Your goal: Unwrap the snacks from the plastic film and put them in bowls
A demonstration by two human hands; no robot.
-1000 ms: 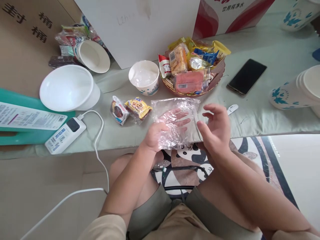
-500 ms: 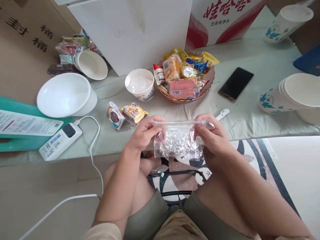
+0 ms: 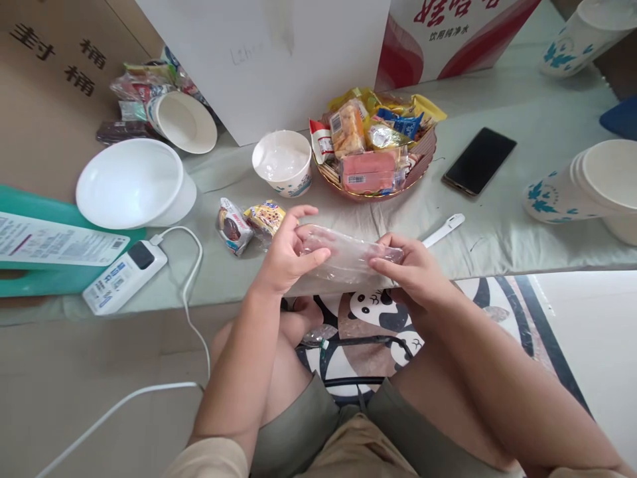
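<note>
A clear plastic bag is stretched between my hands at the table's front edge. My right hand pinches its right end between thumb and fingers. At its left end, my left hand has thumb and fingers spread, with the fingers behind or against the plastic; whether they grip it cannot be made out. Just behind my left hand lie a yellow snack packet and a white and brown snack packet. A white plastic strip lies beyond my right hand.
Behind my hands stand a paper bowl and a snack-filled basket. A phone and stacked paper cups are on the right. A white bowl, power bank and green jug are on the left.
The bag's crinkled, hanging part has swung up and now lies flatter between my hands. My left hand's fingers have spread from their pinch. The view has shifted slightly.
</note>
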